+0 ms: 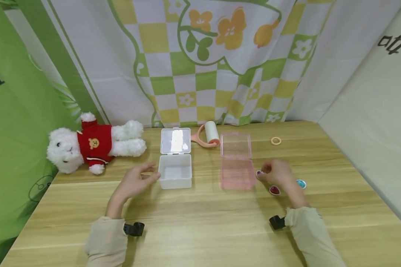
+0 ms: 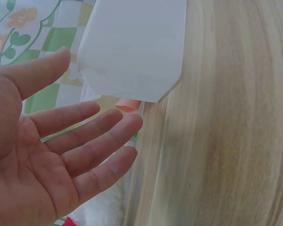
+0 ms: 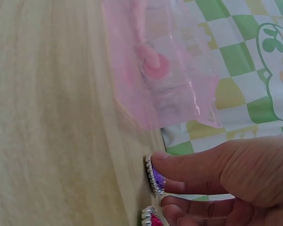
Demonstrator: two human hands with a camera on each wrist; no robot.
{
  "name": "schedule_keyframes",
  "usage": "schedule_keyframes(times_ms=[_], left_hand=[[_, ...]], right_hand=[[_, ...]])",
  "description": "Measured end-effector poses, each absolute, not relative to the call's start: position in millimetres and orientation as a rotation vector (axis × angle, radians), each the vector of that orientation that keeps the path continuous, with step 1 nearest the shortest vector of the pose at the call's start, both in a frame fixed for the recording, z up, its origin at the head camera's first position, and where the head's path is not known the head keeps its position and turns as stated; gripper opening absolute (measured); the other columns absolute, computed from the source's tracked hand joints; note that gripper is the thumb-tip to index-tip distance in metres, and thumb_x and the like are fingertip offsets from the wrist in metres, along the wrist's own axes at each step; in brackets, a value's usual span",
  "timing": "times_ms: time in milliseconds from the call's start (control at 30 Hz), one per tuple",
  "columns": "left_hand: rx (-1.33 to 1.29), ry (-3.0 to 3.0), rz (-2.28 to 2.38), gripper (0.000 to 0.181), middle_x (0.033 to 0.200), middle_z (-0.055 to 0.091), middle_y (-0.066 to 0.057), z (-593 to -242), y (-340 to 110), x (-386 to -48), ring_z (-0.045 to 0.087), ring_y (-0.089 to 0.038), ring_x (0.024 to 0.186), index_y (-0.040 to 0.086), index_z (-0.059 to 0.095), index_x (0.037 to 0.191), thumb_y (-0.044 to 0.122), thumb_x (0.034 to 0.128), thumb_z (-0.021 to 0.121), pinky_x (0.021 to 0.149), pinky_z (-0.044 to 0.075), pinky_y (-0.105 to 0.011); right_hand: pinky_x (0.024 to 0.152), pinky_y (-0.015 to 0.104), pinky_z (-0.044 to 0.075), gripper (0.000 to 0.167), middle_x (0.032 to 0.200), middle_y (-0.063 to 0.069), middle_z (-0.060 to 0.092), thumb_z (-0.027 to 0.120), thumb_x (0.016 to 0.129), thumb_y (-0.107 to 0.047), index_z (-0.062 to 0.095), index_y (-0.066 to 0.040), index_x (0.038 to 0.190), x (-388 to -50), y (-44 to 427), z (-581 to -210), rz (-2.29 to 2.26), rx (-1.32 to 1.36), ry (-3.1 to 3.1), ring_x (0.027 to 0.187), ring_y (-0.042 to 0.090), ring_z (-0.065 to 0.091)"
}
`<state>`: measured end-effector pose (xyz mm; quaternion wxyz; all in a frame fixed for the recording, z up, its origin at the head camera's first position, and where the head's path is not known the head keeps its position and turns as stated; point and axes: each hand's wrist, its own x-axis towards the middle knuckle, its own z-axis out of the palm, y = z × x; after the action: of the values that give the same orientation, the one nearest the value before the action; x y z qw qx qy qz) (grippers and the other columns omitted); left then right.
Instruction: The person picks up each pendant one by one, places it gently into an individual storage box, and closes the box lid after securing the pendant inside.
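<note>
head view, left hand (image 1: 135, 181) fingers loose beside white box (image 1: 176, 183), right hand (image 1: 280, 174) pinching purple gem (image 1: 259, 175) near pink box (image 1: 237, 185)

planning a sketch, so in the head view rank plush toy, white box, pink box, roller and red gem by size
1. Plush toy
2. White box and pink box, too alike to rank
3. Roller
4. Red gem
</note>
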<state>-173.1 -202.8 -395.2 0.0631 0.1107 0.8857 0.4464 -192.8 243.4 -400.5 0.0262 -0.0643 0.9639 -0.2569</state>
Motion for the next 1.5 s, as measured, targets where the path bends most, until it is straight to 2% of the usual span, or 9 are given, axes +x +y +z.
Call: schedule_keyframes(times_ms=[267, 567, 833, 1033, 1300, 1500], left_hand=[[0.357, 2.68, 1.331, 0.057, 0.131, 0.053, -0.027, -395.7, -203.3, -173.4, 0.059, -0.041, 0.109, -0.009, 0.045, 0.137, 0.027, 0.0953, 0.061, 0.09, 0.051, -0.046], [0.333, 2.674, 1.326, 0.058, 0.13, 0.054, -0.027, -395.1, -204.8, -172.9, 0.059, -0.042, 0.109, -0.007, 0.044, 0.138, 0.029, 0.0956, 0.06, 0.09, 0.05, -0.046], [0.331, 2.679, 1.321, 0.057, 0.129, 0.054, -0.028, -393.2, -204.1, -171.7, 0.059, -0.043, 0.109, -0.008, 0.044, 0.138, 0.028, 0.0956, 0.06, 0.089, 0.051, -0.047], [0.34, 2.679, 1.31, 0.059, 0.13, 0.053, -0.028, -392.5, -203.4, -172.0, 0.059, -0.043, 0.109, -0.008, 0.044, 0.138, 0.03, 0.0958, 0.06, 0.09, 0.05, -0.047], [0.351, 2.684, 1.301, 0.057, 0.132, 0.053, -0.026, -393.6, -201.7, -173.3, 0.059, -0.043, 0.109, -0.008, 0.045, 0.136, 0.028, 0.0951, 0.061, 0.089, 0.051, -0.047], [0.381, 2.686, 1.3, 0.055, 0.13, 0.054, -0.028, -396.7, -199.9, -174.4, 0.061, -0.042, 0.106, -0.01, 0.047, 0.135, 0.025, 0.0946, 0.062, 0.088, 0.051, -0.046]], right_hand=[[0.059, 0.032, 0.043, 0.024, 0.073, 0.005, 0.06, 0.078, 0.076, -0.021, 0.063, -0.003, 0.08, -193.0, 242.9, -403.3, -0.839, -0.101, 2.933, 0.069, 0.02, 0.053], [0.058, 0.03, 0.047, 0.025, 0.075, 0.006, 0.066, 0.077, 0.079, -0.02, 0.064, 0.0, 0.085, -194.9, 247.0, -399.3, -0.948, -0.08, 2.846, 0.066, 0.016, 0.06], [0.059, 0.029, 0.047, 0.025, 0.076, 0.005, 0.066, 0.075, 0.081, -0.021, 0.068, 0.002, 0.089, -194.4, 249.2, -397.3, -0.948, -0.127, 2.841, 0.067, 0.015, 0.058], [0.058, 0.029, 0.048, 0.028, 0.08, 0.009, 0.066, 0.073, 0.084, -0.016, 0.065, 0.008, 0.096, -193.4, 256.1, -393.2, -1.121, -0.109, 2.752, 0.068, 0.015, 0.059], [0.067, 0.028, 0.051, 0.038, 0.091, 0.011, 0.067, 0.069, 0.089, -0.017, 0.06, 0.013, 0.11, -190.0, 263.6, -377.6, -1.368, -0.012, 2.707, 0.078, 0.013, 0.06], [0.074, 0.023, 0.053, 0.042, 0.089, -0.001, 0.067, 0.065, 0.092, -0.021, 0.056, 0.013, 0.115, -183.1, 261.0, -357.8, -1.511, -0.03, 2.65, 0.082, 0.007, 0.062]])
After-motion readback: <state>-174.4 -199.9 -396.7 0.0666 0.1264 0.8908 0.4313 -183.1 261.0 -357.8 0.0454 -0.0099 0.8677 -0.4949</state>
